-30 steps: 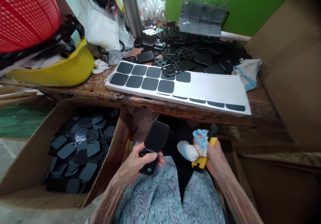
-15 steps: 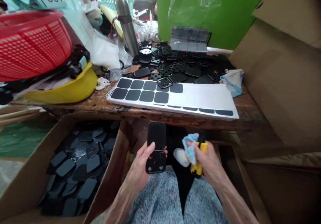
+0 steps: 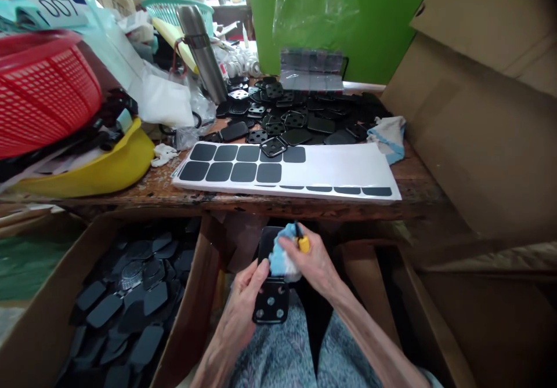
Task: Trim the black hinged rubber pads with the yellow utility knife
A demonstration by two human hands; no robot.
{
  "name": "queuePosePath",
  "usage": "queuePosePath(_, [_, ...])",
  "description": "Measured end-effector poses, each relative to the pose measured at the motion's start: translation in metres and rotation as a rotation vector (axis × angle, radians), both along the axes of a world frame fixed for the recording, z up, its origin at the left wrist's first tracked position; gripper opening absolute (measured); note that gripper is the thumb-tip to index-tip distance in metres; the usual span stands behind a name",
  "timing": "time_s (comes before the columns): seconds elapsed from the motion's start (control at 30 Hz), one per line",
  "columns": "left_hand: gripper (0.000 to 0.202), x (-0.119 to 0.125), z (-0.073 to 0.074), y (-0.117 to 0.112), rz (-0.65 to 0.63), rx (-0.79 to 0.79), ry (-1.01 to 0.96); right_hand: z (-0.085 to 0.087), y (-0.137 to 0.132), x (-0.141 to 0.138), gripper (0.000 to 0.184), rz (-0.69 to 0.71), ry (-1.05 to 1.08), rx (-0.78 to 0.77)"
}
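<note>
My left hand [image 3: 243,295] grips the side of an opened black compact case [image 3: 270,305], thumb on top near the hinge. The lower half of the case has several round holes; its upper half is flat and partly covered. My right hand [image 3: 314,260] is closed on a blue and white cloth [image 3: 282,257], which is pressed on the upper half. A yellow and black tool [image 3: 303,244], perhaps a cutter, is also held in that hand, mostly hidden by the fingers. Both hands are above the lap, below the table edge.
On the wooden table lie a sticker sheet [image 3: 339,165] with dark rounded squares and a heap of black compact cases [image 3: 321,124]. A steel flask [image 3: 202,54] leans behind. At left are a red basket [image 3: 47,92] and a cardboard box [image 3: 185,301] of dark plates.
My right hand has moved left with the cloth and the tool, bringing the cloth onto the case's upper half. My left hand still holds the case, slightly lower. The view has shifted somewhat.
</note>
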State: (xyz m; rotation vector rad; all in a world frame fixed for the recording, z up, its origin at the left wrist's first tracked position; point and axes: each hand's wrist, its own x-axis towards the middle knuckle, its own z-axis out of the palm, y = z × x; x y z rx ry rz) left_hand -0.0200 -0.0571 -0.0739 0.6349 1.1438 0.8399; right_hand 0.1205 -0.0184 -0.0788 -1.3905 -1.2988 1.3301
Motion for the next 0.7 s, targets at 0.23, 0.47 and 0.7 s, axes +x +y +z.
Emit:
queuePosePath(0.23, [0.033, -0.006, 0.006, -0.002, -0.069, -0.108, -0.039, -0.027, 0.017, 0.017, 0.025, -0.299, 0.175, -0.042])
queuePosePath(0.47, [0.03, 0.002, 0.018, 0.01, 0.111, -0.145, -0.185, -0.04, -0.012, 0.061, 0.031, -0.361, 0.263, -0.162])
queuePosePath(0.7, [0.033, 0.003, 0.012, 0.011, 0.128, -0.153, -0.298, -0.031, -0.027, 0.066, 0.029, -0.398, 0.24, -0.258])
